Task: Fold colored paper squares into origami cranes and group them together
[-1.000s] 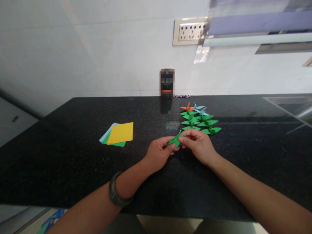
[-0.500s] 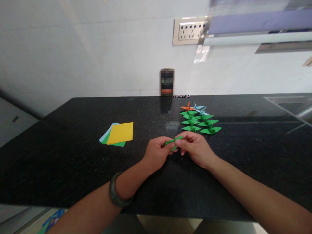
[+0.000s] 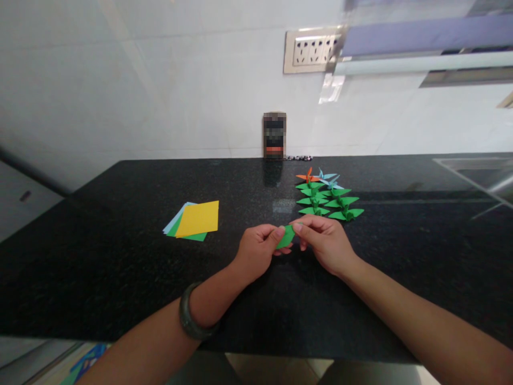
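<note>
A small folded piece of green paper [image 3: 286, 237] is held between my two hands, above the black countertop [image 3: 256, 315]. My left hand [image 3: 258, 248] pinches its left side, thumb on top and fingers beneath. At its upper right corner, my right hand [image 3: 323, 240] grips it between thumb and fingers. Just beyond my right hand stand several green paper cranes [image 3: 315, 201] in two columns. Behind these are an orange paper crane [image 3: 308, 175] and light blue paper cranes [image 3: 332, 183].
To the left lies a fanned stack of square paper, a yellow sheet [image 3: 198, 219] on top of green and light blue ones. A phone-like device [image 3: 274, 135] leans on the wall, a beaded strap [image 3: 298, 158] beside it. A socket panel [image 3: 310, 51] is above.
The green paper has turned from nearly edge-on to showing a flat face towards me. My left thumb has shifted up and right along it. Both hands still hold it.
</note>
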